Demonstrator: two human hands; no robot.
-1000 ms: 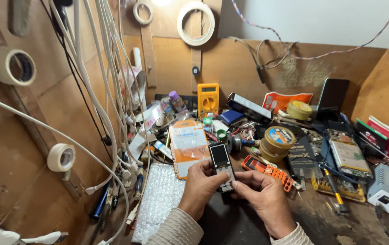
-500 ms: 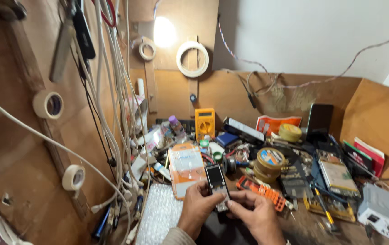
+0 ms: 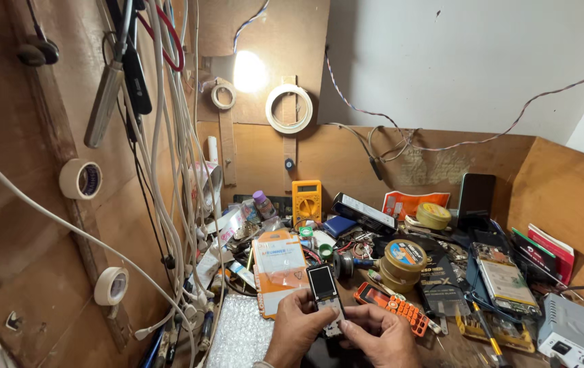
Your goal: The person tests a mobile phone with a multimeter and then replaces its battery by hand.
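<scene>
An orange-and-white flat package (image 3: 278,269) lay on the cluttered surface (image 3: 442,341) just behind the small keypad phone (image 3: 324,294), which the left hand (image 3: 296,328) and right hand (image 3: 380,335) both clasped upright, fingers curled.

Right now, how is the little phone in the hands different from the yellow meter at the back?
The small phone is slim and silvery with a dark blank screen; the yellow multimeter is chunkier and bright yellow with a round dial. The phone is held up by the left hand and right hand; the multimeter stands untouched against the back wall. Both are upright, with a small screen near the top.
</scene>
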